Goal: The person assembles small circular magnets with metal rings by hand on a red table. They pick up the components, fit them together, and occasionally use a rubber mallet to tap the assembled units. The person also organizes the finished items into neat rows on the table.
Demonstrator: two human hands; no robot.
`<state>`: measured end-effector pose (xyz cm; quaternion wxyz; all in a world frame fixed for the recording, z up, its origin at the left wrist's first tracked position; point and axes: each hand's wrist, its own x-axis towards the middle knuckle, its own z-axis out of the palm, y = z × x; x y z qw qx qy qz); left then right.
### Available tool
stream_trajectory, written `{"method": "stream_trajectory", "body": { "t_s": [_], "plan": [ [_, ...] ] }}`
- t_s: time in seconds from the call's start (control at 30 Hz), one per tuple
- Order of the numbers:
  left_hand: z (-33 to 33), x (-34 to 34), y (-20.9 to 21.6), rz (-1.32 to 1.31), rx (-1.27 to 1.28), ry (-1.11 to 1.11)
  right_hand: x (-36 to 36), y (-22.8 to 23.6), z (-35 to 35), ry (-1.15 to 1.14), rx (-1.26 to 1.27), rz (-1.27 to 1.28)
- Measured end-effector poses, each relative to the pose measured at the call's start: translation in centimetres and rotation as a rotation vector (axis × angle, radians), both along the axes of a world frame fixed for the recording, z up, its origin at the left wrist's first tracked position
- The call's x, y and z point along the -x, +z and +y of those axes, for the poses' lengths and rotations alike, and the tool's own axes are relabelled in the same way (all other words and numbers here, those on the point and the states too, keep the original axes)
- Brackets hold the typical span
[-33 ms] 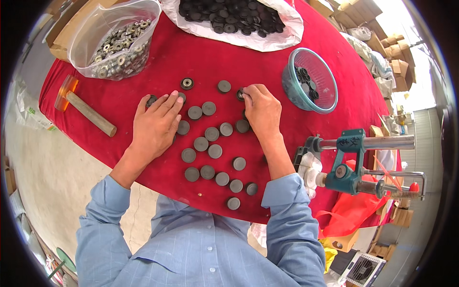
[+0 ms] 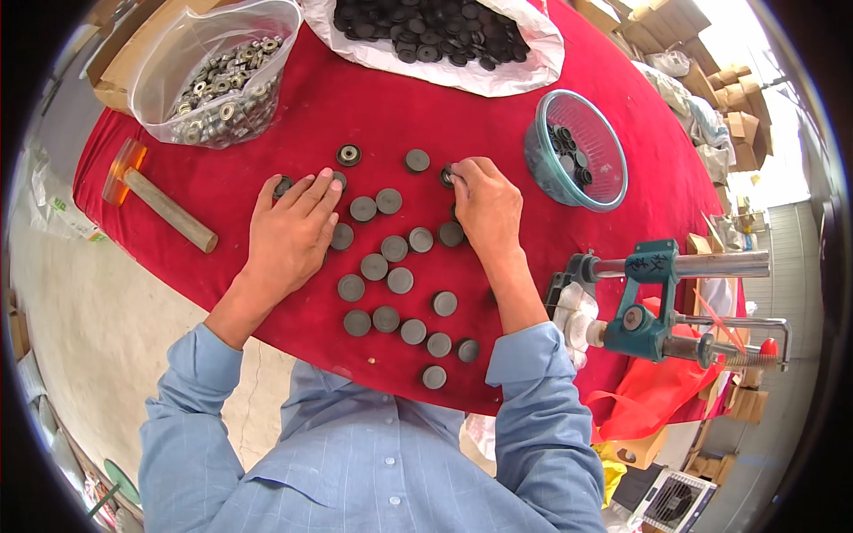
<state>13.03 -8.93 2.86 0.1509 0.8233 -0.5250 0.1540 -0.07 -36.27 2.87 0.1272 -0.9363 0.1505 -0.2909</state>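
Note:
My right hand [image 2: 488, 202] pinches a round black cap [image 2: 446, 176] between thumb and fingers, low over the red cloth. My left hand [image 2: 289, 226] lies flat with its fingers apart, over and beside some dark caps, one [image 2: 283, 187] showing by the index finger. Several round dark caps [image 2: 394, 248] are scattered across the cloth between my forearms and toward the near edge. Beyond my left fingertips sits a cap with a metal ring [image 2: 348, 155] in its middle. Another plain cap [image 2: 417, 161] stands left of my right hand.
A clear bag of metal bearings [image 2: 222, 98] stands far left, above a wooden-handled mallet [image 2: 169, 209]. A white sack [image 2: 498, 83] of black caps lies at the back. On the right are a teal plastic bowl [image 2: 611, 182] with caps and a green hand press [image 2: 641, 302].

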Motion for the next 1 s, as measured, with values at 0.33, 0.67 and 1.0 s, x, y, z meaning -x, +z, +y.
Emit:
{"method": "stream_trajectory", "body": {
  "t_s": [0.33, 0.67, 1.0],
  "plan": [
    [0.1, -0.1, -0.1, -0.039, -0.041, -0.024, 0.0, 0.0, 0.0, -0.001, -0.013, -0.012],
    [0.0, 0.0, -0.2, -0.039, -0.043, -0.018, 0.7, -0.5, 0.6, 0.039, -0.015, 0.002],
    [0.1, 0.2, -0.6, 0.03, 0.022, -0.01, 1.9, -0.7, 2.0, 0.045, 0.22, 0.097]
  ]
}}
